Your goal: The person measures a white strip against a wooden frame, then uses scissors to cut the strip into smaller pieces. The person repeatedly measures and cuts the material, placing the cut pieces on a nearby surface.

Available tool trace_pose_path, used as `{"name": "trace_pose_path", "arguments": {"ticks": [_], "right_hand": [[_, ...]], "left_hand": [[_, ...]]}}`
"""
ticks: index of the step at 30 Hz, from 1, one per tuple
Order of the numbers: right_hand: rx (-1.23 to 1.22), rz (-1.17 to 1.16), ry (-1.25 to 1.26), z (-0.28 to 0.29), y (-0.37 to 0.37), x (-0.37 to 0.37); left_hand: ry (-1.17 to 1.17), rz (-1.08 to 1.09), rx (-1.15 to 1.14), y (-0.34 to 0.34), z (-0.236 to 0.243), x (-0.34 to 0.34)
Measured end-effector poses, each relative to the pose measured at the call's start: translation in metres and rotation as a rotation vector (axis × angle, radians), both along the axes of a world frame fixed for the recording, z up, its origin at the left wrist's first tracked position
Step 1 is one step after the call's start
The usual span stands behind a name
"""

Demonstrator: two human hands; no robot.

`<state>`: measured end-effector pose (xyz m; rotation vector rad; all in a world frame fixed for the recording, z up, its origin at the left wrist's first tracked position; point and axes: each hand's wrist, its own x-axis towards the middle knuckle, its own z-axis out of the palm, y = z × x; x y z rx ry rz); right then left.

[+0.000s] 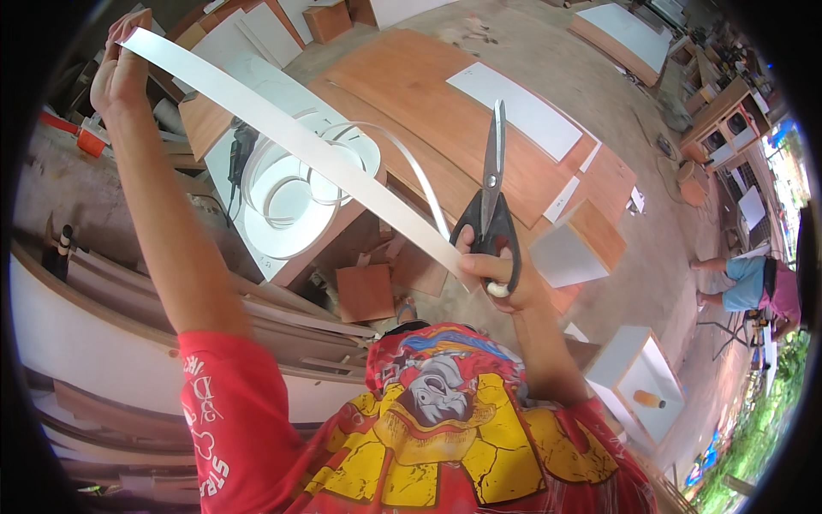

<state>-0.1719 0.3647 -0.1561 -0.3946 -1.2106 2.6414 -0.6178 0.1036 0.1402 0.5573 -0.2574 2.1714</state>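
Note:
My left hand (122,77) is raised at the upper left, fingers closed on one end of a flat white edging strip (282,133). From there the strip runs slanting down, nearly straight, to my right hand (522,287), which pinches its other end. That same hand grips black-handled scissors (494,158), blades together and pointing upward. A narrow length of the white strip arcs from my right hand back to a loose coil (282,201) on a white board with a rounded end (295,244). My right palm is partly hidden by the handles.
Brown plywood sheets (385,77) lie beyond the coil, with a white panel (518,111) on top. A dark power tool (242,154) rests beside the coil. Open white boxes (629,368) stand at right. Curved boards (94,343) crowd the left. A person (753,283) is at the far right.

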Motion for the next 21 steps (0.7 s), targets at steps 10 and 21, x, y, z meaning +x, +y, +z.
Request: {"name": "trace_pose_path", "arguments": {"ticks": [10, 21], "right_hand": [[-0.41, 0.195, -0.016, -0.029, 0.028, -0.013], [-0.299, 0.332, -0.058, -0.037, 0.031, -0.007]], "left_hand": [[0.215, 0.799, -0.389, 0.019, -0.022, -0.032], [0.579, 0.897, -0.594, 0.099, 0.031, 0.002]]}}
